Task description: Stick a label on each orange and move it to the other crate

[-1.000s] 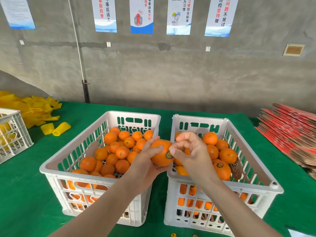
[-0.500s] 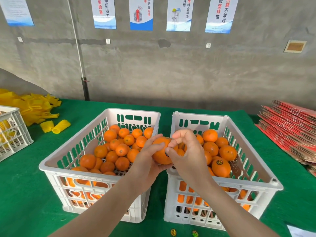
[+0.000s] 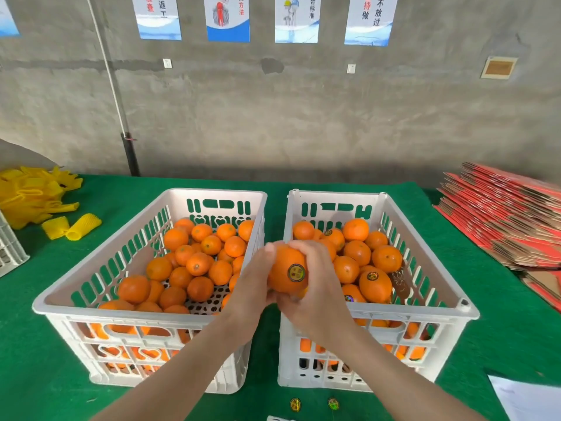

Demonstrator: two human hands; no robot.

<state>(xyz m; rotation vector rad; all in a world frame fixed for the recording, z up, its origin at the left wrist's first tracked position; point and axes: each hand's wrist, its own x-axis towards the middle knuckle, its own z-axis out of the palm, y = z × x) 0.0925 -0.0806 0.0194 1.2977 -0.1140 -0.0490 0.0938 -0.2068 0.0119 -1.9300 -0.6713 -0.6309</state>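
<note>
Both hands grip one orange (image 3: 285,270) in mid-air, above the narrow gap where the two white crates meet. The left hand (image 3: 254,288) cups it from 9 o'clock. The right hand (image 3: 318,297) wraps it from 3 o'clock, with curled fingers (image 3: 305,248) over the top. A round label (image 3: 296,272) is already on the skin and faces the camera. The left crate (image 3: 182,317), at 9 o'clock of the fruit, holds oranges with no labels showing. In the right crate (image 3: 409,318), at 3 o'clock, several oranges show labels, such as the labelled orange (image 3: 375,285), so that crate looks like the destination. The main risk is position: if the grip slackens while one hand takes over, the orange could hit a crate wall and drop onto the green bench (image 3: 45,360). It could also roll back into the unlabelled lot. A label edge left unpressed on the curved peel may lift, and a release from high up could bruise the fruit below. Two spare labels (image 3: 295,404) lie at 6 o'clock.
</note>
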